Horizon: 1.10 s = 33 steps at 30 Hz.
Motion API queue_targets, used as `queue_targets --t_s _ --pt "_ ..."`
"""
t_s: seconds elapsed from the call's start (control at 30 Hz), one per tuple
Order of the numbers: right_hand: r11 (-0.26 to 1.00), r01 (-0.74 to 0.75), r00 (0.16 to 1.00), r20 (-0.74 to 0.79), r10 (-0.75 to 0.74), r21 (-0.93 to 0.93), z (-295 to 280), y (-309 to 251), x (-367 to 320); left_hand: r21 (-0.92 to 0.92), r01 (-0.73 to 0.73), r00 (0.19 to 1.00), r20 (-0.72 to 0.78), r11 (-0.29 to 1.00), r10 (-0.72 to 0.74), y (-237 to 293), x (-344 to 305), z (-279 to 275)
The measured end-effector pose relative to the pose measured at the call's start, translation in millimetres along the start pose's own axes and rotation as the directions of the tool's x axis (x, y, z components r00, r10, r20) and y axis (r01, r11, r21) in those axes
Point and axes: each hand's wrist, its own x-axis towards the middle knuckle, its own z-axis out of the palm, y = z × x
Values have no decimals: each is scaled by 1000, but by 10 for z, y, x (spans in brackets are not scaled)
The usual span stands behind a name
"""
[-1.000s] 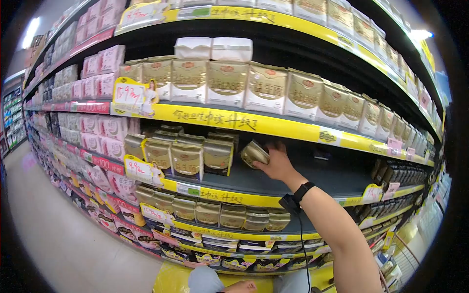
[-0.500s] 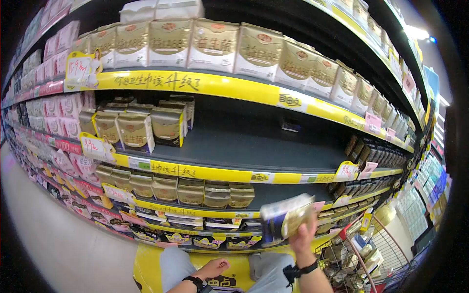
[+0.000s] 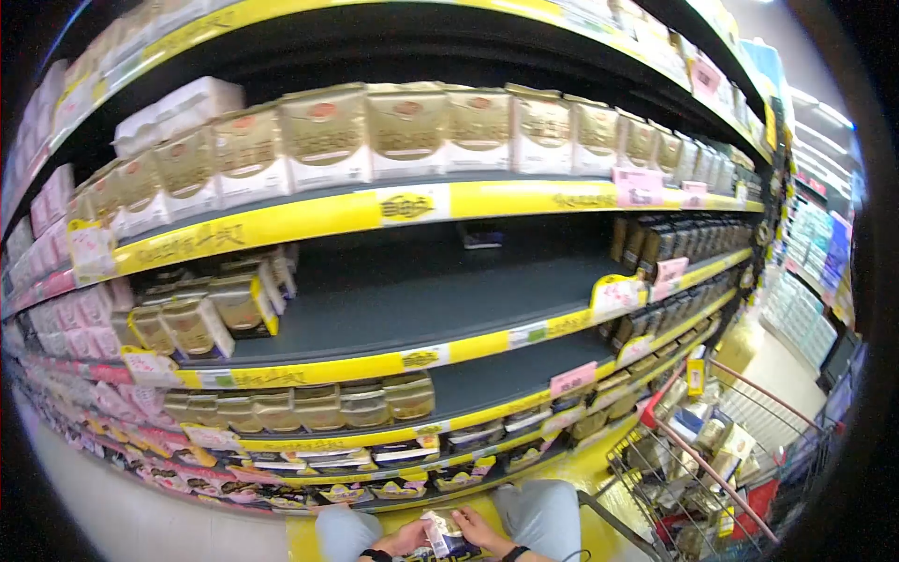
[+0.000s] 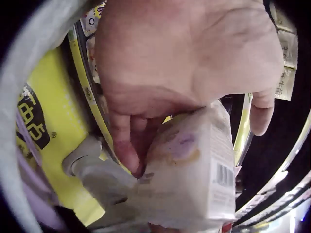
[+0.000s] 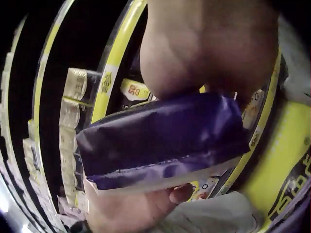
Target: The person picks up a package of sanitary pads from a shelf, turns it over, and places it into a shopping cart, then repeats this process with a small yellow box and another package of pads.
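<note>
Low in the head view, between the knees, both hands hold a pack of sanitary pads [image 3: 444, 536] with white and dark blue sides. The left hand [image 3: 405, 539] grips its left side, and the right hand [image 3: 479, 530] is at its right. In the left wrist view, the fingers bend against the pack's pale side [image 4: 184, 170], which carries a barcode, while the thumb stands out to the right. The right wrist view shows the pack's glossy dark blue face [image 5: 165, 141] close below the right palm [image 5: 209, 48]; the right fingertips are hidden behind the pack.
Shelves with yellow edge strips [image 3: 309, 211] hold rows of gold-and-white packs [image 3: 323, 136]. Several similar packs [image 3: 197, 326] stand at the left of the middle shelf. A wire shopping cart [image 3: 721, 468] with packs in it stands at the right, close to the right knee [image 3: 548, 515].
The right hand took the pack off the middle shelf and brought it down to the lap. The left hand has joined it there. The view has swung right, showing more of the cart.
</note>
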Motion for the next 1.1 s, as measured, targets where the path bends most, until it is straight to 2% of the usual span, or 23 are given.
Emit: queue_targets --t_s 0.07,0.1,0.13,0.2,0.27,0.3,0.33,0.43,0.53,0.57,0.6,0.63,0.67,0.73,0.83,0.9,1.0,1.03,1.1 --pt "994 -24 1000 -8 23 -105 -138 -233 -16 68 21 996 83 997 -27 -328 497 -624" --pt "989 -148 989 14 147 24 -127 -162 34 238 -74 988 150 968 38 -170 390 -423" --pt "994 -106 994 -22 106 -2 -118 -7 89 337 -134 987 126 932 97 -34 249 -208" --pt "980 -121 992 -20 126 157 -23 103 137 482 -210 972 11 850 234 100 155 46" --pt "805 -323 942 93 321 498 63 -67 72 590 -250 922 -96 768 374 150 99 157" --pt "753 -290 934 347 88 591 77 409 286 620 -256 896 -136 742 423 160 97 168" --pt "618 -414 905 378 197 668 -9 -524 -81 646 -259 867 -172 718 468 152 113 139" --pt "763 -366 901 408 148 532 63 -367 -114 678 -247 802 -259 693 539 119 171 68" --pt "854 -316 907 396 143 414 66 -315 -86 571 -220 819 -332 791 468 236 35 189" --pt "866 -319 898 416 146 385 41 -316 -65 524 -277 837 -281 806 470 146 148 -80" --pt "879 -320 885 442 144 354 42 -318 -43 472 -241 897 -227 848 381 204 87 -88" --pt "896 -310 897 411 165 318 63 -269 -11 474 -218 887 -270 853 376 239 55 -62" --pt "924 -219 919 384 87 314 134 -71 54 475 -196 875 -310 858 371 271 45 -14" --pt "896 -60 960 271 -69 441 186 -79 14 465 -226 871 -296 856 392 331 -31 166" --pt "881 -72 979 204 -28 468 126 -200 -5 518 -276 869 -225 809 441 323 -83 303" --pt "909 -94 976 219 4 405 55 -178 29 525 -312 875 -166 792 455 306 -37 275" --pt "953 -83 984 173 33 293 -17 -129 81 564 -332 825 -214 756 523 249 9 233" --pt "965 -72 988 152 34 252 -21 -124 100 537 -297 840 -247 790 483 258 54 167" --pt "914 -4 996 86 -34 406 4 -174 91 678 -161 829 -302 718 471 316 1 226"
